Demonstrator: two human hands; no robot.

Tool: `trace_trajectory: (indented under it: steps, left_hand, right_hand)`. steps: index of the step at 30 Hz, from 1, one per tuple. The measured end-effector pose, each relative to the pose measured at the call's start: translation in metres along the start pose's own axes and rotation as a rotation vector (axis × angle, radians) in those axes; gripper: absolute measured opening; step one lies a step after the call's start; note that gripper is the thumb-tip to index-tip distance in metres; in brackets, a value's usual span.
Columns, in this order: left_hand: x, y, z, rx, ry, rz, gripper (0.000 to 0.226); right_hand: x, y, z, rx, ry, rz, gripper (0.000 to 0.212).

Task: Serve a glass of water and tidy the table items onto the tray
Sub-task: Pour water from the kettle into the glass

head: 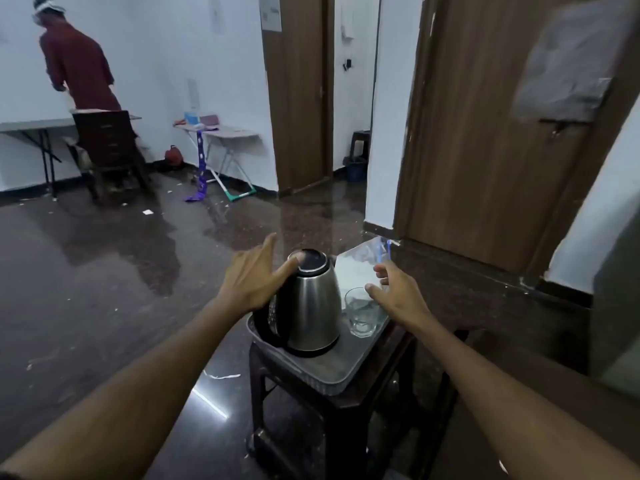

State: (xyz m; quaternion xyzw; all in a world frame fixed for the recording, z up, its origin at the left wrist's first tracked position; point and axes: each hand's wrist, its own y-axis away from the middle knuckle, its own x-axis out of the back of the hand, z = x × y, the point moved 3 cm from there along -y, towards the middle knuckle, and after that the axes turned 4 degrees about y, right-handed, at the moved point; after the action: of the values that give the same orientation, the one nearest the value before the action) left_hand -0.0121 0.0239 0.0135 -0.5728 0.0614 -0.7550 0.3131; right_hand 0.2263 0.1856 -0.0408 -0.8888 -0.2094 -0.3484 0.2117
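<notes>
A steel electric kettle with a black lid and handle stands on a grey tray, which lies on a dark stool. An empty clear glass stands on the tray to the kettle's right. My left hand hovers at the kettle's left with fingers spread, its thumb touching the lid's edge. My right hand reaches over the glass with relaxed fingers, the thumb near its rim, holding nothing. A clear plastic sheet or bag lies behind the glass.
A brown door and white wall stand right behind the stool. The dark glossy floor spreads to the left with paper scraps. Far off, a person stands at a table beside a chair; a small folding table stands by the wall.
</notes>
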Motion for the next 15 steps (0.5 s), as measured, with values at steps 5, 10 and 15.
trace_trajectory:
  steps: [5,10,15]
  left_hand:
    - [-0.032,0.030,-0.010,-0.060,0.157,0.079,0.059]
    - [-0.056,0.042,-0.021,0.016,0.301,0.198,0.035]
    - [-0.067,0.048,-0.023,0.193,0.456,0.334,0.034]
  right_hand:
    - [-0.029,-0.010,0.019,-0.122,0.166,-0.133,0.078]
    - [-0.049,-0.012,0.033,-0.158,0.262,-0.118,0.094]
    - [-0.066,-0.014,0.043,-0.137,0.294,-0.132,0.099]
